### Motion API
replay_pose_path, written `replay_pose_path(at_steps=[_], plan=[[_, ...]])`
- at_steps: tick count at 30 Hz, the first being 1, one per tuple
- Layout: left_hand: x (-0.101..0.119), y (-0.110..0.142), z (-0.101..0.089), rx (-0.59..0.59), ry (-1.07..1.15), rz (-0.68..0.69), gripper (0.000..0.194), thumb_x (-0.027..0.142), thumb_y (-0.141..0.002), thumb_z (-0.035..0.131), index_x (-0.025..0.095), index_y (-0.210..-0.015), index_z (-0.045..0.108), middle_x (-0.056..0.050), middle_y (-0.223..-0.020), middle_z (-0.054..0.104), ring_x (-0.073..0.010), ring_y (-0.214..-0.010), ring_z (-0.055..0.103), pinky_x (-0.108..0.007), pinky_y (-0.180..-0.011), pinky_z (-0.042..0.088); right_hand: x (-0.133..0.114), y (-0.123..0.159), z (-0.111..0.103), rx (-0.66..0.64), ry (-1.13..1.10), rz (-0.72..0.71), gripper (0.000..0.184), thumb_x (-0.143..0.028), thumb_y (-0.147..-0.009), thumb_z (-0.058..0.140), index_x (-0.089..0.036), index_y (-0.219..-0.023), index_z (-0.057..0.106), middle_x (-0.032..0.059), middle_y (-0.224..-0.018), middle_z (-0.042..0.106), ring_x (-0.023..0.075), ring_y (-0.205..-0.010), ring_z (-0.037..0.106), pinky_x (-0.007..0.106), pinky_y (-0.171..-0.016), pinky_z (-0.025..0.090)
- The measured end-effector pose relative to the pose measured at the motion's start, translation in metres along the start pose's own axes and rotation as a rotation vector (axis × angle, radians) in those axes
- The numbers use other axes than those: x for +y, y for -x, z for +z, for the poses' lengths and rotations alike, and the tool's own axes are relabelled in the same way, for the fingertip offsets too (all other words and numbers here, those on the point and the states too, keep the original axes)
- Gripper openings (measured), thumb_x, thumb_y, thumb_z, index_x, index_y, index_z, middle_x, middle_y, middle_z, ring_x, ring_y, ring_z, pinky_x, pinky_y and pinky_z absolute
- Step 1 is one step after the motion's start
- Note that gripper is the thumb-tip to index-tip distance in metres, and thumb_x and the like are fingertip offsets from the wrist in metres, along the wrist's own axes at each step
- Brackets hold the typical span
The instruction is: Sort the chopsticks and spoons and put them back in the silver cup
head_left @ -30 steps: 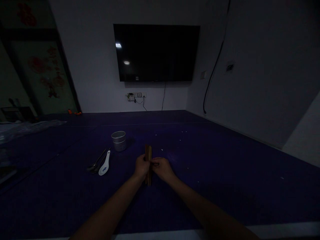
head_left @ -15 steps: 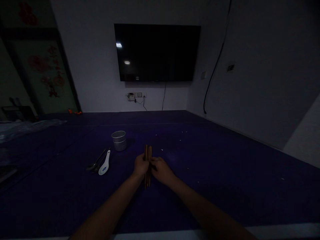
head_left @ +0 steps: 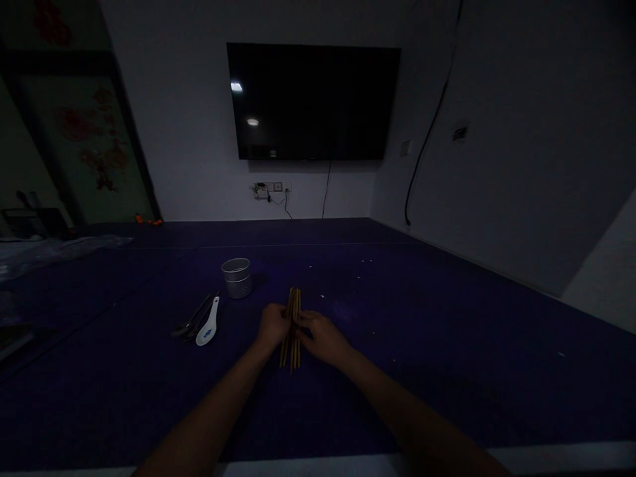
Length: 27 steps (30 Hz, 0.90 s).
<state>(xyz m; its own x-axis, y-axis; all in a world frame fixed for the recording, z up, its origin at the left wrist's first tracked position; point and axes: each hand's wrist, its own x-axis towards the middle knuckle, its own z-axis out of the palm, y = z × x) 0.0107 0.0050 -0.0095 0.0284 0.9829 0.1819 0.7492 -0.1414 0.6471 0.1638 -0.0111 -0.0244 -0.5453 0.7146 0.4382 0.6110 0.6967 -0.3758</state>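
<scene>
A bundle of several brown chopsticks (head_left: 295, 303) is held between my two hands over the dark blue-purple surface (head_left: 447, 371), its sticks pointing away from me and fanned a little at the near end. My left hand (head_left: 274, 324) is closed on the left side of the bundle. From the right, my right hand (head_left: 320, 334) grips the same chopsticks, thumb and fingers bent round them. To the left lie a white spoon (head_left: 208, 326) with a blue mark in its bowl and darker metal spoons (head_left: 187, 324). Beyond them a silver perforated cup (head_left: 237, 278) stands upright.
Small white scraps (head_left: 322, 296) are scattered on the surface. Clear plastic sheeting (head_left: 59, 255) lies at the far left. A television (head_left: 313, 99) hangs on the back wall above sockets (head_left: 271, 188), and a black cable (head_left: 424, 142) runs down the right wall.
My left hand has shifted slightly left. The near ends of the chopsticks have spread apart, with some now slanting to the left.
</scene>
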Motion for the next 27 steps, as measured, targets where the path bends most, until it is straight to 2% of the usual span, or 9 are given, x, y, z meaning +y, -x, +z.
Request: replay_pose_path(at_steps=[5, 10, 16, 23, 27], plan=[[-0.002, -0.001, -0.002, 0.008, -0.047, 0.01, 0.027, 0.013, -0.079, 0.05, 0.011, -0.085, 0.076, -0.01, -0.082, 0.075, -0.0158, -0.072, 0.067, -0.021, -0.06, 0.042, 0.002, 0.0, 0.0, -0.009, -0.032, -0.019, 0.026, -0.012, -0.081, 0.054, -0.02, -0.1, 0.071, 0.0084, -0.112, 0.07, 0.0235, -0.113, 0.06, 0.037, -0.098, 0.045], [-0.007, -0.006, -0.003, 0.078, -0.105, 0.034, 0.027, 0.008, -0.078, 0.049, 0.01, -0.082, 0.076, -0.013, -0.083, 0.075, -0.0169, -0.074, 0.068, -0.022, -0.064, 0.044, 0.001, 0.0, -0.002, -0.01, -0.024, -0.046, 0.024, -0.012, -0.083, 0.052, -0.019, -0.095, 0.071, 0.0094, -0.11, 0.07, 0.0236, -0.113, 0.06, 0.037, -0.097, 0.046], [-0.008, -0.01, -0.002, 0.114, -0.095, 0.078, 0.029, 0.005, -0.077, 0.05, 0.013, -0.085, 0.076, -0.011, -0.089, 0.076, -0.016, -0.08, 0.069, -0.022, -0.071, 0.047, 0.002, 0.0, -0.002, -0.015, -0.013, -0.039, 0.022, -0.013, -0.084, 0.052, -0.02, -0.094, 0.071, 0.0089, -0.104, 0.07, 0.0235, -0.112, 0.061, 0.037, -0.097, 0.046], [-0.004, -0.006, -0.004, 0.105, 0.012, 0.014, 0.027, 0.008, -0.076, 0.056, 0.014, -0.093, 0.076, -0.008, -0.091, 0.076, -0.0163, -0.08, 0.069, -0.024, -0.073, 0.049, 0.002, 0.001, -0.002, -0.01, -0.047, -0.043, 0.028, -0.012, -0.084, 0.051, -0.02, -0.105, 0.069, 0.0095, -0.113, 0.069, 0.0227, -0.115, 0.059, 0.037, -0.099, 0.045], [-0.006, -0.006, -0.002, 0.105, 0.009, 0.033, 0.028, 0.006, -0.077, 0.054, 0.014, -0.093, 0.075, -0.008, -0.095, 0.075, -0.0156, -0.085, 0.068, -0.024, -0.078, 0.049, 0.0, 0.001, -0.004, -0.023, -0.046, -0.033, 0.034, -0.012, -0.086, 0.049, -0.018, -0.114, 0.066, 0.0112, -0.116, 0.068, 0.0233, -0.118, 0.057, 0.038, -0.1, 0.045]])
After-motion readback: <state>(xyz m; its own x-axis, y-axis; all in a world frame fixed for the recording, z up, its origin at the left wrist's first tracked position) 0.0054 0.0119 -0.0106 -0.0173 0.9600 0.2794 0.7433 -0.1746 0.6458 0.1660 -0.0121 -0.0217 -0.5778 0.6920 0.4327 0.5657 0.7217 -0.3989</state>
